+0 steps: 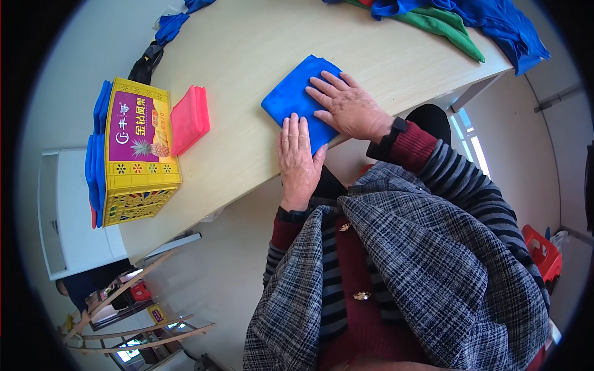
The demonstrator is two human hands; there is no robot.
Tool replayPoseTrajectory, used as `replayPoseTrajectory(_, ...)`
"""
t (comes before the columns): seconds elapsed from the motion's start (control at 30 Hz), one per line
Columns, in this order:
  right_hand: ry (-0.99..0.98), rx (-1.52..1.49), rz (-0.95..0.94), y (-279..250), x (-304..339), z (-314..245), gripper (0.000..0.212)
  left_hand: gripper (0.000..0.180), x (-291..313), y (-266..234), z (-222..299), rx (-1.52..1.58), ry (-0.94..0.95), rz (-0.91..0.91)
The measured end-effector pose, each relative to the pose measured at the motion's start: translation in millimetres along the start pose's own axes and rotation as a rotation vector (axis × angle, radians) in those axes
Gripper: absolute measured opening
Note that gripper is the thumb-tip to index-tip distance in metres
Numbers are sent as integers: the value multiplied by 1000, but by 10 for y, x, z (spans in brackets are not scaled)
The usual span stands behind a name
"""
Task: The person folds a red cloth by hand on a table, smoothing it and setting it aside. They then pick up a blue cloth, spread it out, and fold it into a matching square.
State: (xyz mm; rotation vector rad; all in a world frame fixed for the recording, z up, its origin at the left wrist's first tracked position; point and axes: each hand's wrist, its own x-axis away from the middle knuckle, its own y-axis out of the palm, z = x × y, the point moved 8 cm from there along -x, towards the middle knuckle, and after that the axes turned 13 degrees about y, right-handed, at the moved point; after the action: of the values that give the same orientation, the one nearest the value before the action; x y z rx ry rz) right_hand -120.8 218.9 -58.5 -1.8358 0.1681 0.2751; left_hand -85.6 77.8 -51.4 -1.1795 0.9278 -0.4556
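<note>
A blue cloth (288, 89), folded into a neat square, lies near the table's front edge. My left hand (297, 162) rests flat on its near left part, fingers together and stretched out. Flat on its right side lies my right hand (351, 109), with the fingers spread a little. Neither hand grips anything. To the left, a few folded pink cloths (190, 117) stand against a yellow plastic crate (142, 205) with a purple panel. Folded blue cloths (95, 167) show along the crate's far left side.
Loose blue cloths (495, 28) and a green cloth (455, 32) are heaped at the table's far right. A black bag-like bundle (147, 62) sits behind the crate. Below right is a red plastic seat (541, 253). Another person (86, 287) is at lower left, beside curved wooden rails (148, 337).
</note>
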Motion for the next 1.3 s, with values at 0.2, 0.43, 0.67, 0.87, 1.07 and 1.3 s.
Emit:
replayPoseTrajectory(0.2, 223, 202, 15, -165, -46, 375, 59, 67, 86, -76, -142, 75, 14, -25)
replayPoseTrajectory(0.43, 72, -12, 102, -385, -284, -209, 60, 59, -378, -222, -420, 71, -77, 168)
replayPoseTrajectory(0.67, 36, -26, -19, 91, -372, -80, 58, 59, -443, 261, -650, -30, -165, 1)
replayPoseTrajectory(0.87, 15, -50, -2, 51, -370, -136, 56, 59, -452, 262, -583, -31, -203, 3)
replayPoseTrajectory(1.07, -26, -39, 33, -103, -196, -253, 55, 58, -402, 167, -545, -36, -197, 99)
replayPoseTrajectory(1.3, -17, -81, -27, -242, 213, -344, 53, 59, -234, 96, -478, -63, -295, 100)
